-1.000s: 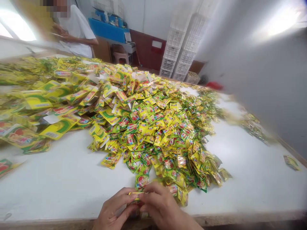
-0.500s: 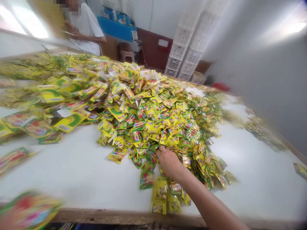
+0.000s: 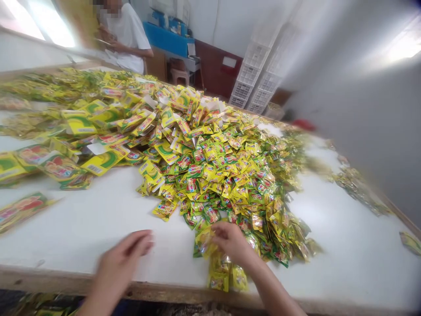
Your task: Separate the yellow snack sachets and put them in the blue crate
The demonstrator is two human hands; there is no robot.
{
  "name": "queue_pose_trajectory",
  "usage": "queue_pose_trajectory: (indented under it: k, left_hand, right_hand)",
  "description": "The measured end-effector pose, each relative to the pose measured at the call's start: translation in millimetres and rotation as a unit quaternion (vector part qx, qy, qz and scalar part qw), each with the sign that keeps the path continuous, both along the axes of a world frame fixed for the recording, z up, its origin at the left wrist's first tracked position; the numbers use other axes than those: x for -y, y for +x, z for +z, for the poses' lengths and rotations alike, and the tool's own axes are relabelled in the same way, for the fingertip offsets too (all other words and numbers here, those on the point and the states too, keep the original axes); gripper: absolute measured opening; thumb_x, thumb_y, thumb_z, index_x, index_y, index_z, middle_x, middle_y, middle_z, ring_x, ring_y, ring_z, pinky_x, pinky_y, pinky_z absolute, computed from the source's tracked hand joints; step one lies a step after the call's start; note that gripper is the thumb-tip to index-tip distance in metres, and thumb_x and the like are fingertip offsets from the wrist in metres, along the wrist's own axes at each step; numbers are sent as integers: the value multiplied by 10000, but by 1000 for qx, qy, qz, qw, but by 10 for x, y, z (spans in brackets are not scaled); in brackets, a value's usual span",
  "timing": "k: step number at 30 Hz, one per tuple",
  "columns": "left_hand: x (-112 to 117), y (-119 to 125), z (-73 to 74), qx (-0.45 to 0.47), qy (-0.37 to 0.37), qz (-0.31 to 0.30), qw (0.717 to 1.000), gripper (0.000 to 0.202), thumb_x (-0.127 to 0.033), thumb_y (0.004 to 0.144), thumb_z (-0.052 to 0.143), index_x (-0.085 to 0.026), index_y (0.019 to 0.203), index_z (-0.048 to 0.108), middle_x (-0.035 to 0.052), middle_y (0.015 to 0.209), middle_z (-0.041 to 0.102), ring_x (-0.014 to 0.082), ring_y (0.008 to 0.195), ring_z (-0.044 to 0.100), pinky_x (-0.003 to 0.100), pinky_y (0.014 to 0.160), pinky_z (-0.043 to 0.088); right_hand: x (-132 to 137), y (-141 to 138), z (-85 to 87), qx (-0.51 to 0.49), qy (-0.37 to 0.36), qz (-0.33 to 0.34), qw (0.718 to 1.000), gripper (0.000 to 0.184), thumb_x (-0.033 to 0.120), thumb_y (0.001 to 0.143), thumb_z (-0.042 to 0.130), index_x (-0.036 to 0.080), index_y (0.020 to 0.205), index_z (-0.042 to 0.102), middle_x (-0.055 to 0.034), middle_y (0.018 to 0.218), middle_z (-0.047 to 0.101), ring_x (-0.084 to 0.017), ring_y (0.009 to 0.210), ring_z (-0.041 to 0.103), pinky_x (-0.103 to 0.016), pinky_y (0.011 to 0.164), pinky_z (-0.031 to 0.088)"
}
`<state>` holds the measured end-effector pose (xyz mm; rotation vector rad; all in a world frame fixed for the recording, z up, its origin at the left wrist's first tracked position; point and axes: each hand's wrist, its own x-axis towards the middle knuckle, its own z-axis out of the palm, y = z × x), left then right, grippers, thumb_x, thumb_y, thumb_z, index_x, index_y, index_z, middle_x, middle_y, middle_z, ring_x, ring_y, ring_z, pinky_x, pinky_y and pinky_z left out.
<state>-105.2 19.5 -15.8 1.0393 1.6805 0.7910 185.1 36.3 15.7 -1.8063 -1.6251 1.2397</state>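
My right hand [image 3: 230,241] is closed at the near edge of the heap, its fingertips pinching a shiny yellow sachet [image 3: 204,240]. Under and beside it lie joined yellow sachets [image 3: 219,281] and green ones. My left hand [image 3: 123,259] hovers over bare white tabletop to the left, slightly blurred. Its fingers are loosely curled, thumb and forefinger apart, with nothing visible in them. In front of both hands spreads a big pile of small yellow and green sachets [image 3: 226,175] with fruit pictures.
Larger yellow flat packs [image 3: 105,160] lie on the pile's left side. The white table [image 3: 171,263] has a wooden front edge [image 3: 158,289]. A person in a white shirt [image 3: 131,35] stands at the far left. White crates [image 3: 243,83] are stacked behind the table.
My left hand has come in from the lower left without the colourful pack it held. My right hand has drawn back from the pile and now holds a yellow sachet.
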Motion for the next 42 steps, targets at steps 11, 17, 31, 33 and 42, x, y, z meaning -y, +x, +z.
queue_pose_trajectory:
  k: [11, 17, 31, 33, 42]
  left_hand:
    - [-72, 1080, -234, 150, -68, -139, 976, 277, -319, 647, 757, -203, 795, 553, -78, 507, 551, 122, 449, 532, 176, 402, 365]
    - [114, 1065, -91, 247, -59, -100, 962, 344, -341, 747, 721, -213, 992, 517, 28, 824, 753, 197, 756, 688, 242, 647, 489]
    - [-451, 418, 161, -194, 268, -119, 936, 279, -320, 874, 570, -243, 1131, 647, 50, 1173, 694, 206, 1111, 626, 300, 986, 483]
    - [-934, -121, 239, -279, 263, -34, 923, 353, -324, 900, 507, -134, 1181, 605, 118, 1203, 657, 250, 1151, 586, 352, 1016, 440]
    - [-1977, -1341, 366, -438, 164, 10, 884, 131, -221, 772, 572, -96, 812, 562, 70, 847, 612, 413, 1084, 549, 556, 929, 323]
  right_hand:
    - [117, -125, -250, 67, 38, -17, 997, 370, 18, 608, 464, 214, 907, 559, 71, 538, 545, -130, 501, 554, -203, 489, 341]
    - [168, -216, -166, -115, -142, -82, 980, 327, 115, 663, 463, 245, 963, 464, 103, 589, 499, -151, 330, 555, -198, 294, 341]
    - [278, -376, -207, -85, -8, -34, 996, 344, 522, 868, 537, 187, 816, 598, 2, 573, 602, -156, 517, 580, -215, 476, 433]
    - [330, -316, -245, -35, 57, -9, 998, 346, 533, 866, 535, 204, 844, 641, -20, 640, 643, -171, 582, 594, -234, 553, 455]
    - [484, -268, -440, -5, 96, -41, 995, 341, 575, 824, 539, 258, 792, 660, -59, 709, 685, -242, 661, 624, -315, 625, 471]
